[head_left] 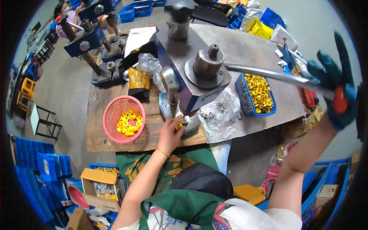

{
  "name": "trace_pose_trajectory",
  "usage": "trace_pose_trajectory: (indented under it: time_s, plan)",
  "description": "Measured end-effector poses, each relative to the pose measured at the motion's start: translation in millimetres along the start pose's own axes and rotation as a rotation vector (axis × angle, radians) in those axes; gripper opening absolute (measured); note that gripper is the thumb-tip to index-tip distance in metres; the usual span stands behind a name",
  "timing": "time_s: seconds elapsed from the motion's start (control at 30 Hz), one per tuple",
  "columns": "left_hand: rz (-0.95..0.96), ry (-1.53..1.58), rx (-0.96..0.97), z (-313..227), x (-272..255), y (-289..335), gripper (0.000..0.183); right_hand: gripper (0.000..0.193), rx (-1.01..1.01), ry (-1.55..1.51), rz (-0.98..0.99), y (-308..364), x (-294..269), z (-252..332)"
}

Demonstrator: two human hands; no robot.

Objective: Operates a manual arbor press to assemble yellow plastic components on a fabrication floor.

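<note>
Grey floor [71, 103] lies beside the wooden worktable [153, 120], left fingers [176, 121] pinching a yellow piece [179, 125], right fingers [344, 61] apart.

Press [172, 50]: metal, dark painted body, semi-gloss, with worn bare steel on the upper fittings. Lever [268, 74]: polished metal, smooth, bright highlights. Knob [340, 100]: red, smooth, apparently plastic. Glove [337, 76]: matt, knit-like fabric. Yellow pieces [130, 122]: shiny moulded plastic. Pink basket [105, 126] and blue basket [245, 102]: perforated plastic, slight sheen. Bag [222, 115]: clear film, crinkled, glossy. Counter [96, 124]: scuffed wood at left; smooth, dull grey sheet [285, 105] at right. Carton [100, 176]: matt cardboard. Apron [176, 197]: soft green cloth, matt.
</note>
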State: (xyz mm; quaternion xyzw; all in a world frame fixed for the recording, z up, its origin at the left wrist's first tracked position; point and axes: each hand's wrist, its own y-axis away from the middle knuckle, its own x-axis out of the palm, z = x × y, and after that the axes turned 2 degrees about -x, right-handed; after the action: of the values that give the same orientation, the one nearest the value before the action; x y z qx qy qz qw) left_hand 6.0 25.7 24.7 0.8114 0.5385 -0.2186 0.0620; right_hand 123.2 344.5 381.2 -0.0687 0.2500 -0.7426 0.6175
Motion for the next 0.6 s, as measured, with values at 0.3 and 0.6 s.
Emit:
trace_pose_trajectory:
  time_s: [0.3,0.6]
  plan:
    - [-0.103,0.196,-0.156,9,-3,5,0.036,0.082,0.428,0.553,0.743,63,81,-73]
    - [-0.035,0.662,-0.419,8,-8,-9,0.021,0.075,0.340,-0.018,-0.182,68,87,-43]
